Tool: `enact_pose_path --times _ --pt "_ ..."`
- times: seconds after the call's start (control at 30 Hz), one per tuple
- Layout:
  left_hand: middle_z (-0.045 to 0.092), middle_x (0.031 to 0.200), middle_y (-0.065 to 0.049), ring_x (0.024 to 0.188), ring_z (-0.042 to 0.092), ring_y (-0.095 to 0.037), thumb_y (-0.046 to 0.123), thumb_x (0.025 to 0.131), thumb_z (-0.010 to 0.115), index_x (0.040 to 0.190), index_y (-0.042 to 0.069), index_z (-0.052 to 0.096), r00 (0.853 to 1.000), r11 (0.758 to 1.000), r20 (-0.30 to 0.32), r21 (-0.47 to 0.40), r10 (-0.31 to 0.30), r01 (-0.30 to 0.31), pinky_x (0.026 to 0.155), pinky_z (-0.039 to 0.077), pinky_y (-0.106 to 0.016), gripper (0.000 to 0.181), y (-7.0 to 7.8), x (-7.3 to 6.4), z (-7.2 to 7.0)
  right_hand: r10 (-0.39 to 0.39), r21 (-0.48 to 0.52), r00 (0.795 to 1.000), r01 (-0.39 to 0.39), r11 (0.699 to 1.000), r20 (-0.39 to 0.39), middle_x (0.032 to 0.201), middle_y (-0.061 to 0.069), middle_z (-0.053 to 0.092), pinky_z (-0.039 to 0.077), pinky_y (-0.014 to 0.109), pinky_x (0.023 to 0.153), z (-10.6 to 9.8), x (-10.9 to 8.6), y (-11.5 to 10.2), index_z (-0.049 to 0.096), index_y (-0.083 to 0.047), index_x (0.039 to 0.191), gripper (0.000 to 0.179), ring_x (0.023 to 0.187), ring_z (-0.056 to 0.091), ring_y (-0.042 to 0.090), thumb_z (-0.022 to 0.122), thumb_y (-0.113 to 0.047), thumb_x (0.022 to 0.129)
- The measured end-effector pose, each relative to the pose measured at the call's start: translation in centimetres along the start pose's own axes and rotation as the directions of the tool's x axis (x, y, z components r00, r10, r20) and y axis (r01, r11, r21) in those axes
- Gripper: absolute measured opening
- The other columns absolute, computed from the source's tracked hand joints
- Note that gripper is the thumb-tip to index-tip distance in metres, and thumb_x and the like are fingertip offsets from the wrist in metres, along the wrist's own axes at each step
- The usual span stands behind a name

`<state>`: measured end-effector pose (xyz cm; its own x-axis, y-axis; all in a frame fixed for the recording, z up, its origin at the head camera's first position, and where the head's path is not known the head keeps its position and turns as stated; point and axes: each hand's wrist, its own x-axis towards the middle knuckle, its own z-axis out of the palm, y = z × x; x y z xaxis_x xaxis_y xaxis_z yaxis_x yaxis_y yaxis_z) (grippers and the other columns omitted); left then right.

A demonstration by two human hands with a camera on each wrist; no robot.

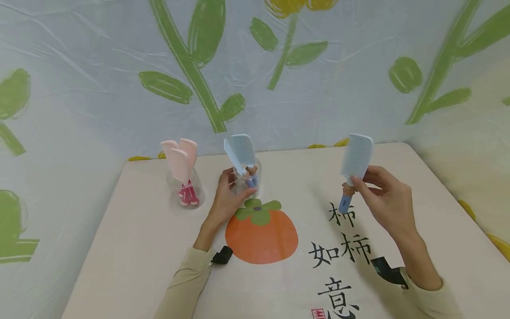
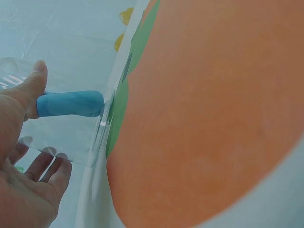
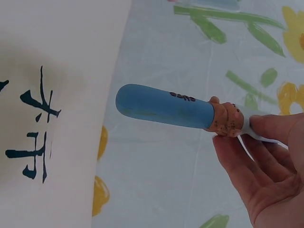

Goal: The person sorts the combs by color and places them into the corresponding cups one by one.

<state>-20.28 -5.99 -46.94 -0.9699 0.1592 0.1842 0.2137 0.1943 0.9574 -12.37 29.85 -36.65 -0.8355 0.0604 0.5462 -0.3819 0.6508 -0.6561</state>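
Note:
My left hand (image 1: 228, 197) grips a clear glass jar (image 1: 258, 177) that stands on the table, thumb on the near side and fingers around the far side. Inside the jar lean light blue combs (image 1: 243, 148) with bear figures; in the left wrist view a blue comb handle (image 2: 71, 103) shows through the glass. Up in the air on the right, my right hand (image 1: 384, 199) pinches another light blue comb (image 1: 357, 155) near its neck, teeth end up. Its blue handle (image 3: 164, 107) points down, with a brown bear head (image 3: 227, 118) above it.
Left of the blue combs' jar stands a second clear jar (image 1: 199, 195) holding several pink combs (image 1: 180, 164). The white tabletop (image 1: 131, 248) bears a printed orange persimmon (image 1: 260, 239) and black characters (image 1: 338, 294). A wall sheet with plants (image 1: 338, 102) rises behind the table.

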Motion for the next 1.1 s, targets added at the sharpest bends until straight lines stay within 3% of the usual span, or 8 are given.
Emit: enact_pose_path --times 0.6,1.1 --pt "0.042 0.142 -0.012 0.127 0.046 -0.026 0.022 0.088 0.084 0.151 0.006 0.032 1.0 0.999 0.002 0.03 -0.02 0.02 0.116 0.04 -0.042 0.083 0.1 -0.1 0.1 -0.141 0.096 0.99 0.141 0.985 0.001 0.12 0.019 0.072 0.053 0.01 0.08 2.8 1.5 -2.6 0.067 0.002 0.125 0.044 0.104 0.064 -0.01 0.076 0.013 0.084" --pt "0.042 0.142 -0.013 0.127 0.046 -0.027 0.02 0.088 0.084 0.151 0.005 0.032 1.0 0.999 0.002 0.04 -0.008 0.008 0.116 0.04 -0.044 0.083 0.2 -0.1 0.1 -0.162 0.227 0.985 0.171 0.959 -0.057 0.116 0.018 0.073 0.055 0.012 0.08 5.0 2.9 -4.5 0.068 0.004 0.124 0.042 0.102 0.069 -0.003 0.075 0.016 0.084"
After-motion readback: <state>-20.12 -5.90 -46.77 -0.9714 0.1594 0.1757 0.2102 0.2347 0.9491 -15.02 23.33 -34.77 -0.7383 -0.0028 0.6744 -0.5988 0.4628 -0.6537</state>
